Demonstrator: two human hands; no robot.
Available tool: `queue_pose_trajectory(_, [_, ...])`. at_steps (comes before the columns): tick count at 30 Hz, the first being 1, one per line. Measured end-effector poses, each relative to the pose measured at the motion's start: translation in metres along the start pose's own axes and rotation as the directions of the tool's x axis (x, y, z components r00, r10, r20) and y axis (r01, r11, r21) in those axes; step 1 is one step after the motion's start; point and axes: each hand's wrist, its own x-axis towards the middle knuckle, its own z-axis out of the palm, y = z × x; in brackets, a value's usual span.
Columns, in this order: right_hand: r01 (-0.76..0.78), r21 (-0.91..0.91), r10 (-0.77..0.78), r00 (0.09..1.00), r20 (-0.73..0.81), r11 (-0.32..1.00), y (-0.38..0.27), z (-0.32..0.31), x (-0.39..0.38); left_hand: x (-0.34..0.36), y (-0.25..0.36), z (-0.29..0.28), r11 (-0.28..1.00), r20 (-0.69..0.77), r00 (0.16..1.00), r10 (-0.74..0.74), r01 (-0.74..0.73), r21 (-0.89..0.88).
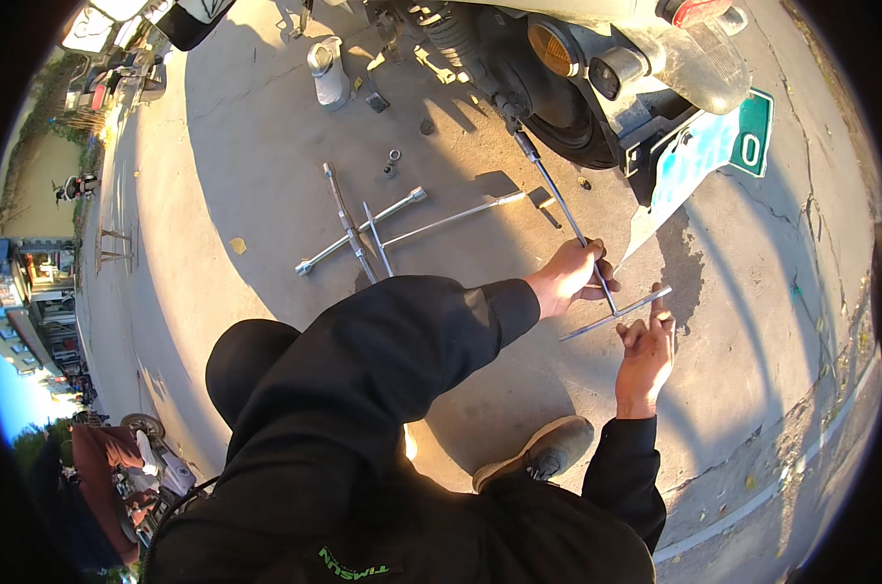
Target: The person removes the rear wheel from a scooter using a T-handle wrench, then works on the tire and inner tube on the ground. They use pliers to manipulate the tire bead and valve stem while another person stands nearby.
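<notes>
While the left hand [572, 277] wraps around the long steel T-handle wrench [567, 219] (its socket end at the scooter wheel [558, 117]), the right hand [647, 355], fingers spread, touches the crossbar.

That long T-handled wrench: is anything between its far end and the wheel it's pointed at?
Nothing visible. The T-handled wrench runs clear from the left hand on its shaft up to the wheel. The right hand touches the crossbar. The cross wrench lies aside.
</notes>
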Motion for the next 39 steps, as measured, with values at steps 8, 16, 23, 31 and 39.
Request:
queue_pose_trajectory(8, [-0.239,-0.163,0.249,0.967,0.043,0.957,-0.018,0.015,-0.009,0.010,-0.001,-0.002,0.986,0.091,0.995,0.041,-0.025,-0.164])
queue_pose_trajectory(16, [-0.152,-0.188,0.218,0.885,0.412,0.970,-0.020,0.014,-0.028,0.011,0.001,-0.005,0.984,0.099,0.994,0.048,-0.031,-0.174])
queue_pose_trajectory(23, [-0.302,0.327,0.199,0.928,0.314,0.895,0.021,-0.042,0.037,0.010,-0.004,-0.014,0.988,0.066,0.998,0.015,-0.005,-0.156])
queue_pose_trajectory(31, [0.392,-0.755,-0.303,0.915,0.265,0.525,0.021,-0.026,-0.027,0.012,0.007,-0.014,0.988,0.067,0.997,0.032,-0.021,-0.153])
queue_pose_trajectory(39, [-0.589,0.337,0.487,0.803,0.343,0.735,0.018,-0.033,0.028,0.016,0.001,-0.020,0.970,0.186,0.976,0.110,-0.064,-0.236])
